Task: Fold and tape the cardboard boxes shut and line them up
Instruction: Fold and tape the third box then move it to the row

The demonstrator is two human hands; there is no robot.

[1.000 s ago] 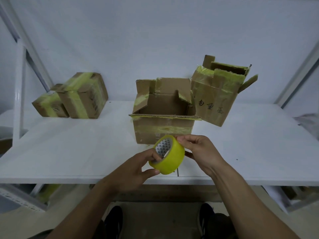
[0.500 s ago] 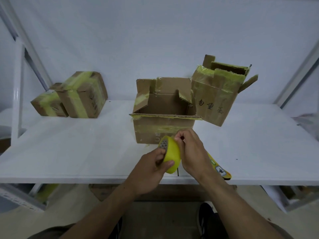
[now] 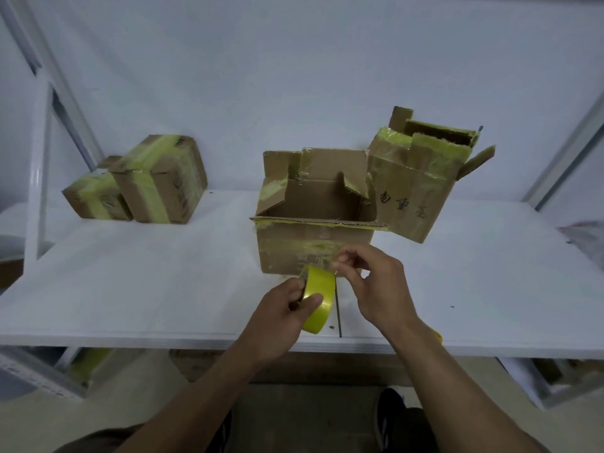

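Note:
My left hand (image 3: pixel 282 310) grips a yellow tape roll (image 3: pixel 318 297) edge-on above the front of the white table (image 3: pixel 147 289). My right hand (image 3: pixel 372 282) pinches at the roll's top edge, apparently holding the tape's free end between thumb and fingers. Just behind the hands stands an open cardboard box (image 3: pixel 313 220) with its flaps up. A taller open box (image 3: pixel 418 184) with black writing leans against its right side. Two taped-shut boxes, a large one (image 3: pixel 160 181) and a small one (image 3: pixel 93 199), sit together at the far left.
A yellow tool (image 3: pixel 438 336) peeks out behind my right forearm at the table's front edge. White shelf posts (image 3: pixel 41 178) rise at the left and right. More items lie below the table on the floor.
The roll has turned from facing me to edge-on and moved closer to the open box. My right hand lifted from gripping the roll's side to pinching at its top edge.

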